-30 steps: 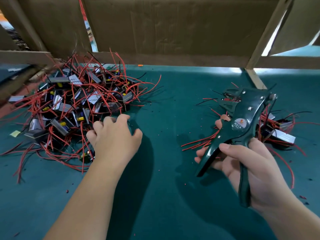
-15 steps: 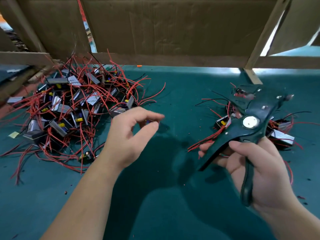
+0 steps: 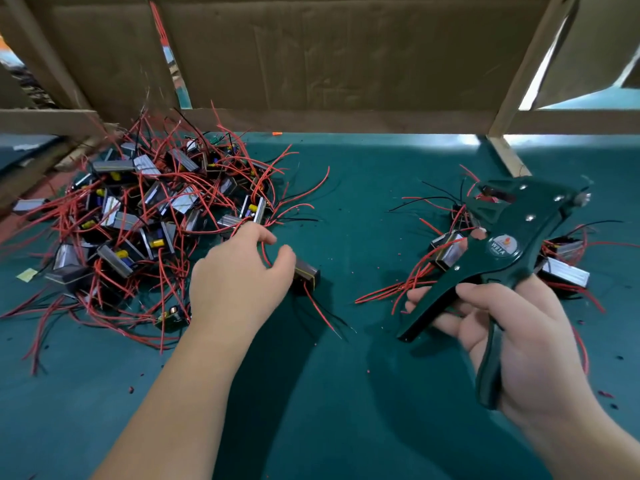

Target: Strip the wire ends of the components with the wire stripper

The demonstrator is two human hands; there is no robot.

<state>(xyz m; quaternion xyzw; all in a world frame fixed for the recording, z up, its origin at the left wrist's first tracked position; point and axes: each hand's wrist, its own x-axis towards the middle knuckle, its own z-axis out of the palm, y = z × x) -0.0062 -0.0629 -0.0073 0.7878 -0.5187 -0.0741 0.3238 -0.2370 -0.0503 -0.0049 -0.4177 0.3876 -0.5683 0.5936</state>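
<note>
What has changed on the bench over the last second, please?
The left hand left the pile and moved right; one component now lies apart from the pile, by its thumb. The right hand keeps gripping the wire stripper.

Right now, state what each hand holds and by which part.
Right hand grips the wire stripper by its handles. Left hand is at a component; a grip cannot be told.

Head view, sole camera: worn on the person's head, wide-angle, facing forward and down. Close range: left hand (image 3: 242, 282) and right hand (image 3: 519, 334) near the lens, over green table (image 3: 346, 410). Cardboard wall (image 3: 329, 57) fills the far edge.
</note>
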